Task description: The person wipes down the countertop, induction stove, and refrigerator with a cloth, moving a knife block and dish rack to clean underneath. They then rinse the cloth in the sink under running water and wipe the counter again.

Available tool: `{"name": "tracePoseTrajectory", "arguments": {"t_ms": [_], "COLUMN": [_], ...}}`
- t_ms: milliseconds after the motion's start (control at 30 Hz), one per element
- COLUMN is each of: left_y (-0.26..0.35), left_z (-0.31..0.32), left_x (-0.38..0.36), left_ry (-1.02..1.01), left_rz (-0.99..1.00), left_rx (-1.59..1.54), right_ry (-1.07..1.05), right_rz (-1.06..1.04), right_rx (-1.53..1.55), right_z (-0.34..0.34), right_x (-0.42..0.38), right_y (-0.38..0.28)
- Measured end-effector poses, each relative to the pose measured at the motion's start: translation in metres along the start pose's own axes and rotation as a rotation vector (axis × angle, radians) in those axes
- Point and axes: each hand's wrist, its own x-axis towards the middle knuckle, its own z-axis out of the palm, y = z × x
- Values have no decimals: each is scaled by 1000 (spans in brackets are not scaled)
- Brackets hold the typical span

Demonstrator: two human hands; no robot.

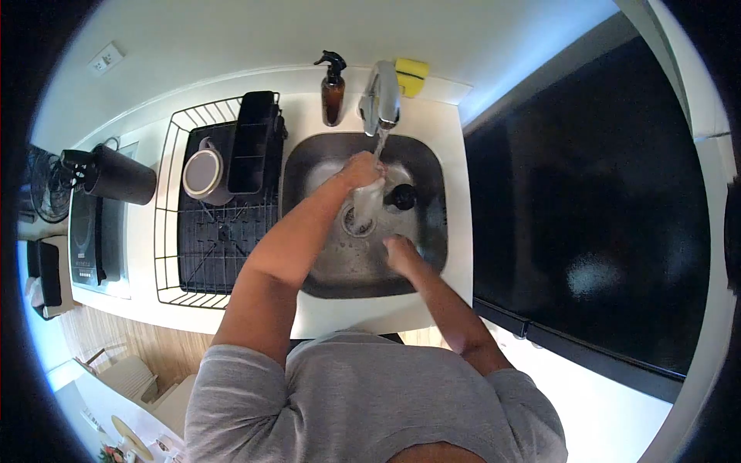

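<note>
Under the running faucet [380,100], my left hand [361,171] is closed around the upper end of a whitish, see-through, bottle-like container [368,204]. Its lower end points down over the drain [357,222] of the steel sink [340,270]. Water falls right at my fingers. My right hand [400,253] is lower in the basin, apart from the container, with its fingers curled in; I cannot tell what they hold. A round black piece [404,197] lies in the sink just right of the container.
Left of the sink stands a black wire dish rack [224,289] with a mug [204,174] and a long black holder [251,147]. Behind the basin are an amber spray bottle [333,92] and a yellow sponge [411,76]. A large black surface [579,201] borders the right side.
</note>
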Motion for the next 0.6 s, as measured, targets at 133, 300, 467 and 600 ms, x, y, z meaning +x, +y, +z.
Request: {"name": "tracePoseTrajectory", "arguments": {"t_ms": [133,300,467,600], "left_y": [-55,7,-1,2], "left_z": [30,-6,-15,-22], "left_x": [24,-14,-13,-21], "left_ry": [16,-20,-37,-22], "left_rz": [104,-90,-91,-237], "left_rx": [122,46,-14,23], "right_ry": [131,241,805,1060], "right_rz": [-156,-431,-843,-1285], "right_rx": [441,1043,842,1335], "right_z": [1,-146,-219,-230], "right_x": [-13,-81,-177,-197], "right_y": [1,-51,-55,-96]}}
